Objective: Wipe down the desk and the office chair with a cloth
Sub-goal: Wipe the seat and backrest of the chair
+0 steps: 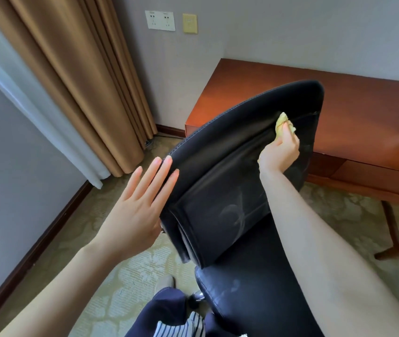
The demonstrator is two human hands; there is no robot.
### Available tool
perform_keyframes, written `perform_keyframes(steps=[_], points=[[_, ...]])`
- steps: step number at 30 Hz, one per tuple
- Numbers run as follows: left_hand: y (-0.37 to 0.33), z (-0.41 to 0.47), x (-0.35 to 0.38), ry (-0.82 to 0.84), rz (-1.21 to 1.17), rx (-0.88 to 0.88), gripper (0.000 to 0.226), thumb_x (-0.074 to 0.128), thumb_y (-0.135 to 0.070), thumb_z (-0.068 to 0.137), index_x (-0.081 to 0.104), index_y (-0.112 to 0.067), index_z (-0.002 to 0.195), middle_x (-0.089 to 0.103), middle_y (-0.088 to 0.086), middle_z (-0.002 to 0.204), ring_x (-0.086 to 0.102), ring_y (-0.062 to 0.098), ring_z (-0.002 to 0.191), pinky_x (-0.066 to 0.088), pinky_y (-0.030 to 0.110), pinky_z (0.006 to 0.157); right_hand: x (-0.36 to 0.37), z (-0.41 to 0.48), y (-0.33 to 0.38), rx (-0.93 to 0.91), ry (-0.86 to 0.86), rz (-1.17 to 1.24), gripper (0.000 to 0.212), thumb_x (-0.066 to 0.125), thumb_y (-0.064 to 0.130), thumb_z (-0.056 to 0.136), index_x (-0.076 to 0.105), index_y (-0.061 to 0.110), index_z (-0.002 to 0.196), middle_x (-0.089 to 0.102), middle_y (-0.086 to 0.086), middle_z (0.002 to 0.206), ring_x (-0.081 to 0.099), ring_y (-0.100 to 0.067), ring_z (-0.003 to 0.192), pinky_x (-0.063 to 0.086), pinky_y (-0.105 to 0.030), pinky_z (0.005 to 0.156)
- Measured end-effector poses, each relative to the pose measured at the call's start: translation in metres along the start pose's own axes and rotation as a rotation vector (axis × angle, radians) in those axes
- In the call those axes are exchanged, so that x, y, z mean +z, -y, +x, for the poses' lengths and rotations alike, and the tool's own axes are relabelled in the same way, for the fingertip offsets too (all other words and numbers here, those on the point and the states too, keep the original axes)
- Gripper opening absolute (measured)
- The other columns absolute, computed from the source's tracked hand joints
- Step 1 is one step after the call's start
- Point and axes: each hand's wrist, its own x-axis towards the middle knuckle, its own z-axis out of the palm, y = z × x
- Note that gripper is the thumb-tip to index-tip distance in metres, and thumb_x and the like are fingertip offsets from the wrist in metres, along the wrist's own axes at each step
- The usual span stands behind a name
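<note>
A person in dark navy trousers [167, 310] stands over a black leather office chair [230, 161] on a pale patterned carpet [130, 276]. The left hand [142, 203] lies flat against the left edge of the chair's backrest, its fingers [159, 176] straight, close together and holding nothing. The right arm reaches across the seat, and the right hand [280, 152] has its fingers curled round a small crumpled yellow cloth [281, 121], pressing it to the upper part of the backrest near the top right corner. Faint curved streaks show on the backrest's lower panel. Just behind the chair stands a reddish-brown wooden worktop [339, 100], set against a grey wall, with one angled leg showing at right. Tan pleated curtains [72, 81] hang to the floor at left. On the wall beyond are a white double socket plate [160, 20] and a small yellow plate [190, 23].
</note>
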Motion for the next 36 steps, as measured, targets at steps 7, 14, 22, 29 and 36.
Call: perform_keyframes(steps=[7,14,22,29,36], points=[[-0.008,-0.015,0.013,-0.085,-0.105,-0.088,0.106,0.069,0.007,0.048,0.027,0.005,0.145,0.012,0.017,0.155,0.000,0.034,0.145,-0.007,0.032,0.118,-0.003,-0.120,0.020,-0.230,0.060,0.101,0.041,0.046,-0.004,0.091,0.061,0.015,0.124,0.059,-0.009,0.122,0.043,-0.020,0.089,0.040,-0.025,0.080],[-0.017,-0.017,0.016,-0.142,-0.165,-0.146,0.101,0.063,0.013,0.053,0.025,0.003,0.146,0.013,0.016,0.156,0.000,0.034,0.145,-0.001,0.035,0.120,-0.014,-0.207,-0.033,-0.752,0.290,0.136,0.035,0.054,0.008,0.091,0.057,0.018,0.125,0.056,-0.006,0.117,0.047,-0.024,0.102,0.050,-0.040,0.086],[-0.026,-0.021,0.016,-0.199,-0.064,-0.263,0.089,0.062,0.010,0.062,0.035,-0.005,0.145,0.022,0.011,0.155,0.012,0.030,0.144,0.008,0.042,0.118,-0.018,-0.172,-0.075,-1.261,0.464,0.110,0.061,0.063,0.013,0.088,0.038,0.032,0.140,0.035,0.011,0.139,0.037,-0.015,0.123,0.032,-0.029,0.107],[-0.053,0.008,0.010,-0.169,0.069,-0.068,0.070,0.057,-0.003,0.073,0.042,-0.004,0.141,0.025,0.012,0.153,0.015,0.029,0.144,0.004,0.041,0.120,-0.029,-0.123,-0.082,-1.114,0.421,0.011,0.044,0.060,0.002,0.085,0.059,0.017,0.126,0.047,-0.004,0.131,0.045,-0.023,0.120,0.047,-0.040,0.099],[-0.066,0.062,0.029,0.001,0.257,0.149,0.073,0.061,-0.037,0.084,0.035,-0.003,0.144,0.025,0.017,0.153,0.022,0.029,0.143,0.013,0.044,0.117,-0.024,-0.077,-0.073,-0.637,0.363,0.064,0.046,0.051,0.008,0.092,0.047,0.017,0.137,0.047,-0.010,0.136,0.039,-0.023,0.128,0.036,-0.037,0.108]])
